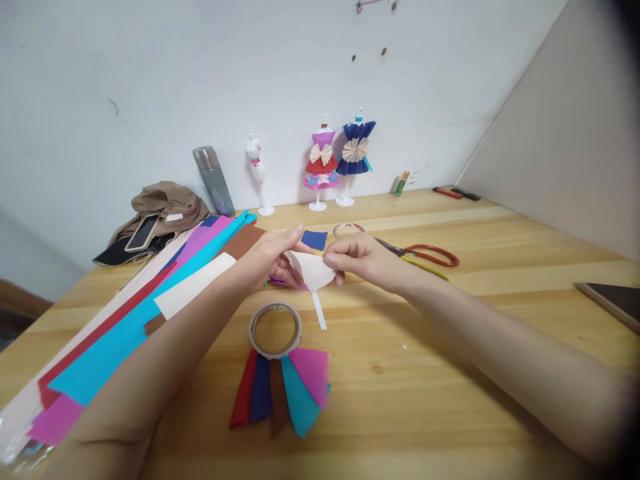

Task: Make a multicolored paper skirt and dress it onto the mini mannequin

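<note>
Holding a small white, wedge-shaped, paper-like piece (316, 271) above the pale wooden table (450, 380): grasping its left side in the grip of the left hand (277, 255), pinching its right edge between thumb and finger of the right hand (356, 260). Having a narrow white strip (319, 312) just below its tip. Having, nearer the body, a round pale tape roll (251, 331) with red, blue, brown, turquoise and pink pieces (301, 397) fanning from its near edge. Showing, farther out, overlapping coloured sheets (113, 343) leftward, red-handled scissors (406, 253) rightward, three small white dress forms (257, 168) along the wall (200, 80).
</note>
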The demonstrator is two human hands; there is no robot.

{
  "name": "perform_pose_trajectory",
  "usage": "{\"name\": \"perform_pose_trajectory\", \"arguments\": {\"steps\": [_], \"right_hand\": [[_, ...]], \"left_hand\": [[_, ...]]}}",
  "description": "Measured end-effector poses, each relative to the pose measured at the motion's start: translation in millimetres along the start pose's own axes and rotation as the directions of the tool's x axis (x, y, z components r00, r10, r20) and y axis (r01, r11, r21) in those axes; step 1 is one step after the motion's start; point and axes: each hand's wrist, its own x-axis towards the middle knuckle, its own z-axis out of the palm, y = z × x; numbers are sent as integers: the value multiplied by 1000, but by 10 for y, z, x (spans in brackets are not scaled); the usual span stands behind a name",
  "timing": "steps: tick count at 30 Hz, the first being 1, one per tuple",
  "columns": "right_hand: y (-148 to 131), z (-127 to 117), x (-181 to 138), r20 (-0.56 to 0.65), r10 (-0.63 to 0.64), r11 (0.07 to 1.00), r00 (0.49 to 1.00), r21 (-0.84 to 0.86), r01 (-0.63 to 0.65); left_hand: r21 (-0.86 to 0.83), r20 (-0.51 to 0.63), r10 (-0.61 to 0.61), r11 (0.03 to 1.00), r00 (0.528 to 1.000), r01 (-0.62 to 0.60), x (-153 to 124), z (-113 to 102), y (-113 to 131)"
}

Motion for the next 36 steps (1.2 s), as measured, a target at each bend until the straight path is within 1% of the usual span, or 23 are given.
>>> {"name": "perform_pose_trajectory", "arguments": {"steps": [4,6,9,13,15,18,20,22,25,27,31,36], "right_hand": [[4,0,-6,8,7,1000,1000,-9,-7],[3,-5,-11,14,26,1000,1000,-5,-26],[-6,-20,-18,41,58,998,997,11,-59],[-20,-37,-28,124,81,995,989,41,-87],[-25,-40,-30,158,82,994,984,62,-93],[-20,-37,-27,126,49,996,991,65,-58],[-2,-33,-19,82,23,1000,996,-6,-23],[23,-30,-7,68,21,998,997,-57,-17],[50,-32,5,104,57,998,993,-15,-56],[50,-36,3,126,78,997,989,10,-80],[17,-36,-13,129,102,995,986,6,-104],[-12,-41,-15,146,170,985,975,-23,-168]], "left_hand": [[177,9,-40,983,999,38,-21,35,20],[220,-5,-44,975,999,44,-31,52,34],[239,-3,-48,970,999,48,-47,66,54],[282,33,-79,957,996,67,-59,76,71],[301,27,-84,951,996,72,-56,86,67],[307,13,-88,948,996,79,-46,113,48],[308,2,-86,948,996,81,-44,139,38],[323,-23,-72,943,997,76,-51,163,39],[351,-37,-64,934,997,73,-75,182,68],[350,-16,-70,934,997,72,-87,177,89],[366,11,-62,929,998,53,-75,140,84],[467,29,-33,884,999,16,-44,87,57]]}}
